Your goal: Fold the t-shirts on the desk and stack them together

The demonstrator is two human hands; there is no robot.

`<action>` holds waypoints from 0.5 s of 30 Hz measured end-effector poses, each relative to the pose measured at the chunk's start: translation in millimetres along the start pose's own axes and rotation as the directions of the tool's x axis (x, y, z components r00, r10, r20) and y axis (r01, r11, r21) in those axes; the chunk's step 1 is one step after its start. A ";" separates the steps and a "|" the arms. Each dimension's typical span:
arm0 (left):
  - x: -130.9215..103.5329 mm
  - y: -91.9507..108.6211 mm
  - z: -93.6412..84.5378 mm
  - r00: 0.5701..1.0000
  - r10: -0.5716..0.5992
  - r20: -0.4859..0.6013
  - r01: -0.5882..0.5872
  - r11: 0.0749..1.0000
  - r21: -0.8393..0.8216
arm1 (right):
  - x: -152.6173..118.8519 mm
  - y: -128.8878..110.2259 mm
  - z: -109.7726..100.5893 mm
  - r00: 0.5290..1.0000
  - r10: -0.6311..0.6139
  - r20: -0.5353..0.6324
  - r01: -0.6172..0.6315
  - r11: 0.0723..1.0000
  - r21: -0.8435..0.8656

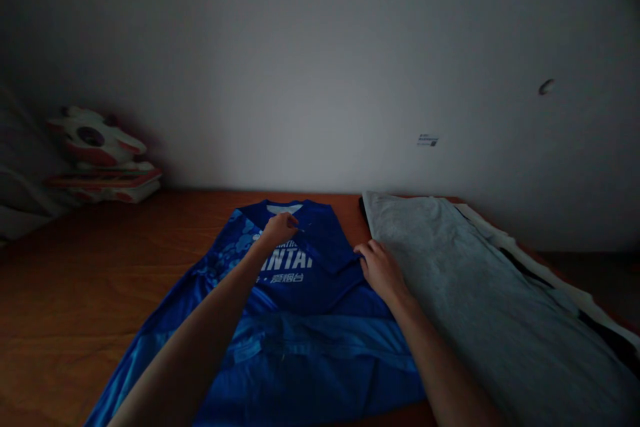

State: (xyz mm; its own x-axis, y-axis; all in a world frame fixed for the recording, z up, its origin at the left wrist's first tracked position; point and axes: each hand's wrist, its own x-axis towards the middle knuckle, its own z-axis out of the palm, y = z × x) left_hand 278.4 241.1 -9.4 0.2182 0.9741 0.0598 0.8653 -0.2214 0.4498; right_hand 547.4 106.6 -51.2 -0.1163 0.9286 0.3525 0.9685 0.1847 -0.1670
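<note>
A blue shirt point(280, 300) with white lettering on its chest lies spread on the wooden surface, its collar toward the wall. My left hand point(281, 227) is closed in a pinch on the shirt's fabric near the collar. At the shirt's right side, my right hand point(379, 267) pinches the edge of a blue part folded across the chest, which looks like a sleeve. This folded part stretches between both hands and covers some of the lettering. The shirt's left sleeve side, with a lighter blue pattern, runs down toward me, partly behind my left forearm.
A stack of grey and other folded clothes point(450, 280) lies close by on the right. At the back left, a red-and-white plush toy point(100, 137) sits on some books point(110, 181). The wooden surface point(100, 273) ends at a plain wall point(300, 80).
</note>
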 end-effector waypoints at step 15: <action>-99.0 21.5 43.2 0.787 0.611 0.081 -0.617 0.782 0.088 | -1.7 -11.5 -10.6 0.971 -0.232 0.060 0.226 0.969 0.097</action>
State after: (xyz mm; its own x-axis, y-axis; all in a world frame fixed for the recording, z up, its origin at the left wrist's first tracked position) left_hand 294.9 138.0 -44.1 0.7374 0.6276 0.2498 0.5820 -0.7780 0.2367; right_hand 538.8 99.5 -40.1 -0.3507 0.8780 0.3257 0.8913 0.4197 -0.1718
